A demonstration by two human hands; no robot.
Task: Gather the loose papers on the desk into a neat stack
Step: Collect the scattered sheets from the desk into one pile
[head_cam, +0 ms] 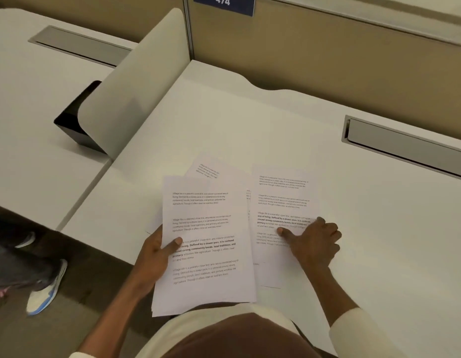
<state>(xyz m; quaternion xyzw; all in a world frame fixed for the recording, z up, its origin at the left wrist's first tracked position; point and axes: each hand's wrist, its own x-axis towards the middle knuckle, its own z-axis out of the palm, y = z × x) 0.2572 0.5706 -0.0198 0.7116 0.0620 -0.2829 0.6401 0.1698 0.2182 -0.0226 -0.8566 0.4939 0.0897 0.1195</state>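
My left hand (157,254) grips the left edge of a thin bundle of printed sheets (206,244), thumb on top, its lower end hanging past the front edge of the white desk (250,130). To its right a single printed sheet (281,197) lies flat on the desk. My right hand (312,239) presses down on that sheet's right side with fingers spread. Another sheet (211,169) lies angled behind the bundle, mostly covered by it. More paper edges peek out between the bundle and the right sheet.
A curved grey divider panel (136,83) rises at the desk's left, with a black bin (76,122) behind it. A grey cable slot (405,143) is set into the desk at the right. Tan partition wall (327,52) at the back. Someone's shoes (47,288) are on the floor at the left.
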